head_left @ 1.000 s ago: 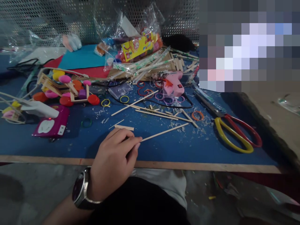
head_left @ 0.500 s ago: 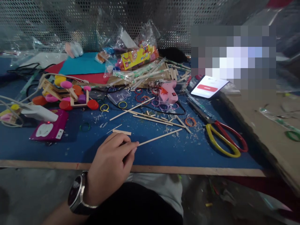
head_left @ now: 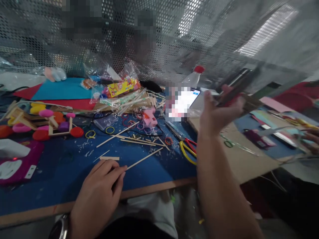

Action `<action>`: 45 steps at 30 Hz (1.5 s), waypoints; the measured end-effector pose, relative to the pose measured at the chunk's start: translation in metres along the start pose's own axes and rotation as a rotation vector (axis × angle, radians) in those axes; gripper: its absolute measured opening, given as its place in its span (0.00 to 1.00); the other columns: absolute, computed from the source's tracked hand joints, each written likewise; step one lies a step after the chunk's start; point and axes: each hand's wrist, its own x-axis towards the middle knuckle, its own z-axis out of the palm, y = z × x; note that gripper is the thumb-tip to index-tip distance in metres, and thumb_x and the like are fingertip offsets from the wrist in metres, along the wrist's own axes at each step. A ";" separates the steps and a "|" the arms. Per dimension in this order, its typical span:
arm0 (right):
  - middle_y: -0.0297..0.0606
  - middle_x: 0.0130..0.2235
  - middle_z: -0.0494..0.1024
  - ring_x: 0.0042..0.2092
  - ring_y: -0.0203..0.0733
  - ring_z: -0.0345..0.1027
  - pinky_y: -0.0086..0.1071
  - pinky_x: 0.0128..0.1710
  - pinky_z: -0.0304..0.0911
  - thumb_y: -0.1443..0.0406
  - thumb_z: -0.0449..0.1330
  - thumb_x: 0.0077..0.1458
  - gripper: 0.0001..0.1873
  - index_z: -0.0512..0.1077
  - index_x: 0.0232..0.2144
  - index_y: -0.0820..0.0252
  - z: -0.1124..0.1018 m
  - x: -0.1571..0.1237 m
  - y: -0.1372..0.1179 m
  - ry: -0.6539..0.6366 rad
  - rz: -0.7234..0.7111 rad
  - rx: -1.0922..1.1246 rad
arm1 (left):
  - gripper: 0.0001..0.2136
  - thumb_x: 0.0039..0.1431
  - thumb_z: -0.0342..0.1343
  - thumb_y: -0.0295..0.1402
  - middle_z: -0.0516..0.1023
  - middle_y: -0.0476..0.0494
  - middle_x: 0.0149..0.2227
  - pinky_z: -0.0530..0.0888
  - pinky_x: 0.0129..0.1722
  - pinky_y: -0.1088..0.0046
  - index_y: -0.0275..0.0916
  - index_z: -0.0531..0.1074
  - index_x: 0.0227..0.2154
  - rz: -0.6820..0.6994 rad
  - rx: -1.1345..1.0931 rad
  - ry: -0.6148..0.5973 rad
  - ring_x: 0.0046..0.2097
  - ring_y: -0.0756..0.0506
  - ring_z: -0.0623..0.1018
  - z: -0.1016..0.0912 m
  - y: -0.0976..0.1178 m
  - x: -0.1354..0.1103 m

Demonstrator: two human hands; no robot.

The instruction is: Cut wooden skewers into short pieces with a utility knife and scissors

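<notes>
Near the front edge of the blue tabletop (head_left: 144,176), my left hand (head_left: 99,192) is closed, its fingertips pinching one end of a thin wooden stick (head_left: 145,158). A short flat wooden piece (head_left: 109,158) lies just beyond its knuckles. My right hand (head_left: 221,109) is raised over the right side, thumb apart, its fingers smeared by motion. A dark, shiny, slab-like object (head_left: 235,81) overlaps those fingers; whether they hold it I cannot tell. Several loose sticks (head_left: 139,142) and scissors with yellow and red handles (head_left: 186,152) lie between my hands.
A pink glue gun (head_left: 149,118) lies behind the sticks. To the left are a stick-and-clay model (head_left: 53,124) and a purple power box (head_left: 32,166). A lit phone (head_left: 190,99) stands before a red-capped bottle (head_left: 195,78). Another person's hand (head_left: 311,137) shows at far right.
My right arm has come into view, raised at the right. The view has swung right and up, so the tabletop things sit further left. My left hand keeps its pinch on the stick.
</notes>
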 end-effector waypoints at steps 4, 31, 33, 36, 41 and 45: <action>0.54 0.57 0.70 0.59 0.55 0.67 0.48 0.63 0.61 0.59 0.74 0.48 0.36 0.70 0.55 0.69 0.024 -0.008 -0.010 0.014 0.098 -0.078 | 0.09 0.67 0.53 0.27 0.77 0.45 0.37 0.76 0.41 0.66 0.39 0.79 0.42 -0.006 0.000 0.003 0.40 0.45 0.77 0.000 -0.002 -0.002; 0.46 0.62 0.69 0.58 0.54 0.69 0.54 0.56 0.69 0.57 0.63 0.65 0.25 0.67 0.61 0.58 0.060 -0.037 -0.027 -0.067 0.307 -0.202 | 0.10 0.66 0.52 0.26 0.78 0.44 0.37 0.76 0.44 0.59 0.40 0.80 0.40 -0.019 0.000 -0.007 0.40 0.42 0.76 0.002 -0.004 -0.006; 0.46 0.62 0.69 0.58 0.54 0.69 0.54 0.56 0.69 0.57 0.63 0.65 0.25 0.67 0.61 0.58 0.060 -0.036 -0.028 -0.074 0.318 -0.204 | 0.10 0.66 0.52 0.26 0.78 0.44 0.37 0.76 0.45 0.59 0.40 0.80 0.40 -0.024 0.000 -0.008 0.40 0.43 0.76 0.001 -0.003 -0.006; 0.47 0.63 0.69 0.58 0.54 0.69 0.54 0.56 0.69 0.57 0.63 0.65 0.25 0.67 0.61 0.58 0.060 -0.036 -0.029 -0.083 0.327 -0.205 | 0.11 0.67 0.52 0.26 0.78 0.44 0.37 0.76 0.45 0.60 0.39 0.80 0.41 -0.034 -0.003 -0.007 0.40 0.43 0.76 0.001 -0.003 -0.006; 0.47 0.63 0.68 0.59 0.55 0.68 0.55 0.56 0.68 0.57 0.63 0.65 0.26 0.67 0.61 0.58 0.059 -0.037 -0.029 -0.084 0.323 -0.200 | 0.11 0.67 0.52 0.26 0.78 0.44 0.37 0.76 0.45 0.60 0.40 0.80 0.40 -0.037 -0.010 -0.009 0.40 0.43 0.77 0.001 -0.004 -0.006; 0.46 0.62 0.69 0.58 0.54 0.69 0.54 0.55 0.69 0.57 0.63 0.65 0.25 0.67 0.61 0.58 0.059 -0.036 -0.027 -0.072 0.319 -0.198 | 0.11 0.66 0.52 0.26 0.78 0.44 0.36 0.77 0.43 0.60 0.40 0.80 0.39 -0.042 -0.012 -0.006 0.40 0.43 0.77 0.001 -0.004 -0.005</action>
